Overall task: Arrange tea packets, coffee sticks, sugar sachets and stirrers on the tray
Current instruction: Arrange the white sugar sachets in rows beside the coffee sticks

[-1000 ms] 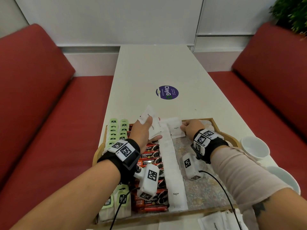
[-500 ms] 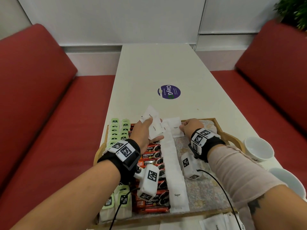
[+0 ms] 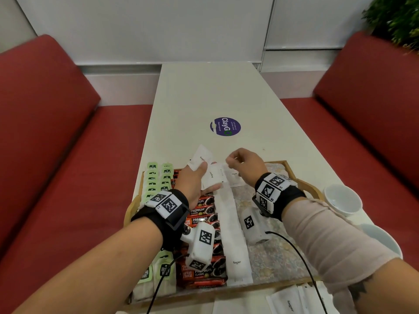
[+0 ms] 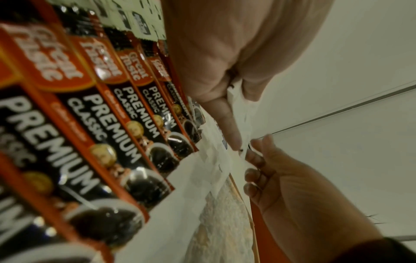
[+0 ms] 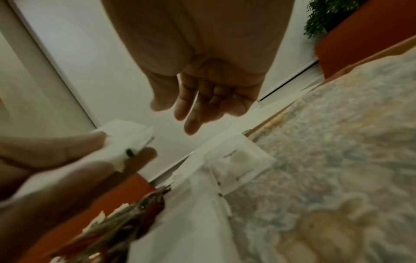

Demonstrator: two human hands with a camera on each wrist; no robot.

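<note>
A wooden tray [image 3: 302, 180] holds two rows of green tea packets [image 3: 158, 177], a column of red-black coffee sticks [image 3: 204, 214] and a row of white sugar sachets [image 3: 233, 234]. One more sachet [image 3: 235, 177] lies at the far end, beside that row. My left hand [image 3: 207, 177] hovers over the tray's far left and grips a fan of sugar sachets [image 3: 201, 156], also seen in the wrist views [image 4: 238, 105] [image 5: 128, 135]. My right hand [image 3: 231, 163] is raised just right of that fan. Its fingers are loosely curled and hold nothing in the right wrist view. No stirrers show.
Two white cups [image 3: 342, 199] [image 3: 381, 241] stand right of the tray. Loose sugar sachets [image 3: 290, 302] lie on the table in front of it. A purple sticker [image 3: 225, 126] marks the white table beyond. Red benches flank both sides.
My right hand has lifted off the sachet it pressed onto the tray and moved up and left, close to the sachets in my left hand. The left hand has barely moved.
</note>
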